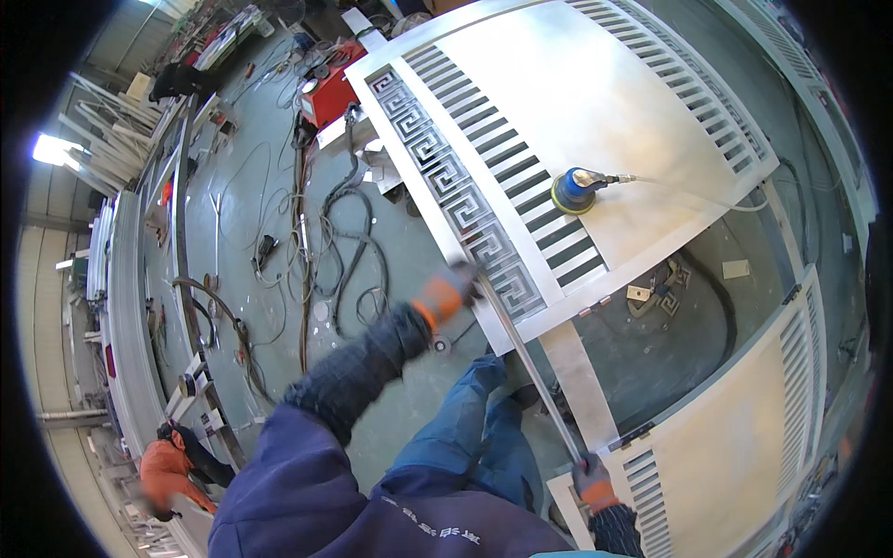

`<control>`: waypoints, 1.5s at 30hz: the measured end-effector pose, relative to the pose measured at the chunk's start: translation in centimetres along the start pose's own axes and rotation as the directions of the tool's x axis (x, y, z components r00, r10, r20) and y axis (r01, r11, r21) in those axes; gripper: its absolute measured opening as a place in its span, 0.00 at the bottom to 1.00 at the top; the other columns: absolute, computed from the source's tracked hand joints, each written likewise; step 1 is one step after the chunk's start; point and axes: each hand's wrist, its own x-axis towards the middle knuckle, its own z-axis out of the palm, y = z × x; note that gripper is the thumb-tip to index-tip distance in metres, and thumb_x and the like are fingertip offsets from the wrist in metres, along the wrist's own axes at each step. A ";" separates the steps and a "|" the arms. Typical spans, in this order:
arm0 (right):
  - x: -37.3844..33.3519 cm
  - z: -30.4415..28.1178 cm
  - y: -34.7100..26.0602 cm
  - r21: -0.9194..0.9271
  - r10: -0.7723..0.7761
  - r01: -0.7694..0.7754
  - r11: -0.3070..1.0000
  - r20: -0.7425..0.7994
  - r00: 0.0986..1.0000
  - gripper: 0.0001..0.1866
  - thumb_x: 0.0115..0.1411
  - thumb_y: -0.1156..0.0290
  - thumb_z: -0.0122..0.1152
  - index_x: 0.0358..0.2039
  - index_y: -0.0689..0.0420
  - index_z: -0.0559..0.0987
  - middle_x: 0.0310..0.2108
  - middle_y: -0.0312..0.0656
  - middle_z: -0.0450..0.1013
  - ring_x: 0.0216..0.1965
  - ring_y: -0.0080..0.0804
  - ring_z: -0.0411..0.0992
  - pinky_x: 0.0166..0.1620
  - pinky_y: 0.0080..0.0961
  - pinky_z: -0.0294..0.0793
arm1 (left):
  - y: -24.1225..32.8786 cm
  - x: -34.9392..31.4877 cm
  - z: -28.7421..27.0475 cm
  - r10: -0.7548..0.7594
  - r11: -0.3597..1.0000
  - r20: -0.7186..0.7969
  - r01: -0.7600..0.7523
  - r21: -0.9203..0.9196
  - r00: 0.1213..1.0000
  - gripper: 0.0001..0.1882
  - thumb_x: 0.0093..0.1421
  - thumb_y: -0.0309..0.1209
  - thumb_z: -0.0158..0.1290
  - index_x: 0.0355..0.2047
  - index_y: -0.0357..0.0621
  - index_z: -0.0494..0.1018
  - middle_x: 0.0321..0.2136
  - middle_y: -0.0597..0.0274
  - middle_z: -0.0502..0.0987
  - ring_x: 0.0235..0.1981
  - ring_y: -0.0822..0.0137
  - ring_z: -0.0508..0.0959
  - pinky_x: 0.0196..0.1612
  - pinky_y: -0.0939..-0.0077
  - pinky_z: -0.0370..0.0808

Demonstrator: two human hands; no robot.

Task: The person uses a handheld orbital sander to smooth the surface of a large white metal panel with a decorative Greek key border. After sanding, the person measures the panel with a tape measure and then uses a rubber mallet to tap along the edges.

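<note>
A long, slim metal bar (pixel 526 358) slants across in front of me, along the near corner of a large silver metal gate panel (pixel 549 84). Its upper end is in my left hand (pixel 449 292), gloved in grey and orange and slightly blurred, beside the panel's left edge. My right hand (pixel 593 481), in a matching glove, is closed round the lower end, close to a second slatted panel (pixel 716 437). A strip of Greek-key fretwork (pixel 428 144) runs along the big panel. On its sheet rests a round blue sander (pixel 574 190) with a hose.
Cables and hoses (pixel 349 251) lie coiled on the grey floor to the left. A red machine (pixel 333 98) stands beyond them. Metal scraps (pixel 665 290) lie under the panel's right side. Far left, a person in orange (pixel 172 470) bends beside stacked metal profiles (pixel 130 307).
</note>
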 end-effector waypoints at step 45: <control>45.7 -2.8 -43.2 -0.763 -0.663 0.575 0.296 0.269 0.698 0.10 0.59 0.71 0.65 0.40 0.57 0.89 0.39 0.52 0.84 0.42 0.51 0.84 0.45 0.42 0.85 | -3.5 16.4 -0.6 -0.486 0.825 -0.735 0.526 -0.206 0.473 0.46 0.73 0.65 0.29 0.69 0.34 0.63 0.63 0.34 0.73 0.64 0.36 0.72 0.66 0.48 0.69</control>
